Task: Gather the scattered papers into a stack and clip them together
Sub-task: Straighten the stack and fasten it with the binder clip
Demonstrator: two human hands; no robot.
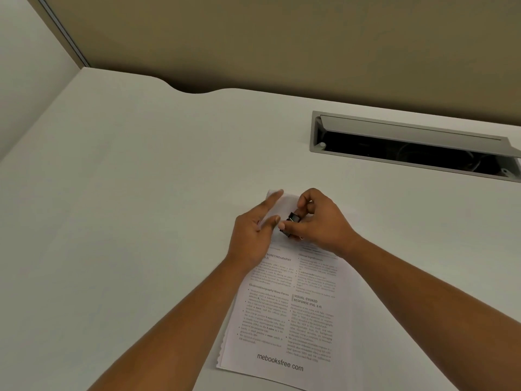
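Papers (284, 306) are stacked on the desk (141, 193), so you're at the clipping step. Your right hand (318, 221) pinches the black binder clip (293, 221) at the top edge; left hand (253, 235) lies flat w/ fingers spread, pinning the sheets. Next, I'd judge: seat the clip fully, then release.

The stack of papers (284, 311) lies on the table (141, 193), near its front edge. On the stack's far end rests the left hand (253, 235), and just right of it, also over that far end, the right hand (318, 221) pinches a binder clip (293, 221). Behind the stack and to its right, well apart, a cable hatch (408, 145) is set into the table, its lid tilted up.
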